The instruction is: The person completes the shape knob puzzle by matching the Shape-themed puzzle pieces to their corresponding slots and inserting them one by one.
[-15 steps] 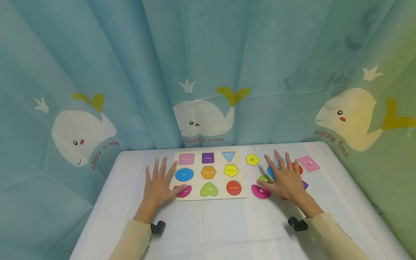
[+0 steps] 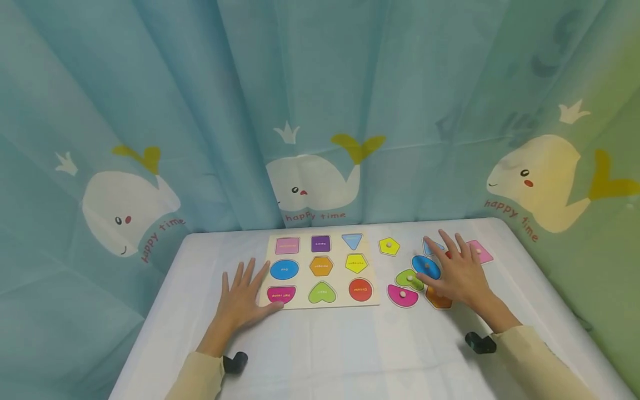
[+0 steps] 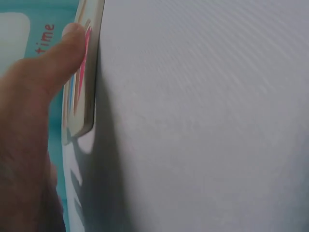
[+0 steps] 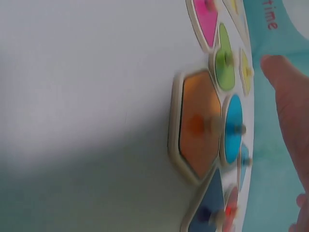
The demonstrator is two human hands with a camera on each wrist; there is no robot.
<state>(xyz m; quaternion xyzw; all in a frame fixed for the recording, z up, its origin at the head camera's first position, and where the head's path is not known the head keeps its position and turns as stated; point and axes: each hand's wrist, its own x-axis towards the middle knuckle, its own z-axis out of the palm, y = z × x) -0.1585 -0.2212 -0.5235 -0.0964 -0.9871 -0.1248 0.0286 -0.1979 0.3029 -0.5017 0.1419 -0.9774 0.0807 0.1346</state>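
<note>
A pale shape puzzle board (image 2: 304, 279) lies flat on the table with printed, labelled shapes. At its near left corner my left hand (image 2: 239, 303) has its fingers spread, and its thumb (image 3: 70, 46) overlaps the board's edge by the magenta half round. To the right, my right hand (image 2: 462, 280) is held over loose knobbed pieces, fingers spread and holding nothing. Around and below it lie an orange hexagon (image 4: 200, 99), a blue oval (image 2: 421, 265), a green heart (image 2: 406, 279) and a magenta half round (image 2: 402, 299). The hand partly hides the pink rectangle (image 2: 483, 253).
A yellow pentagon piece (image 2: 389, 246) lies just right of the board, and a light blue triangle (image 2: 434, 248) farther right. A purple-blue piece (image 4: 208, 193) and a red one (image 4: 231, 205) show in the right wrist view. A whale-print curtain (image 2: 320, 72) hangs behind the white table (image 2: 350, 350).
My right hand has moved to the right, uncovering the blue oval and more of the orange hexagon. My left hand has shifted slightly toward me and left, its thumb lower on the half round.
</note>
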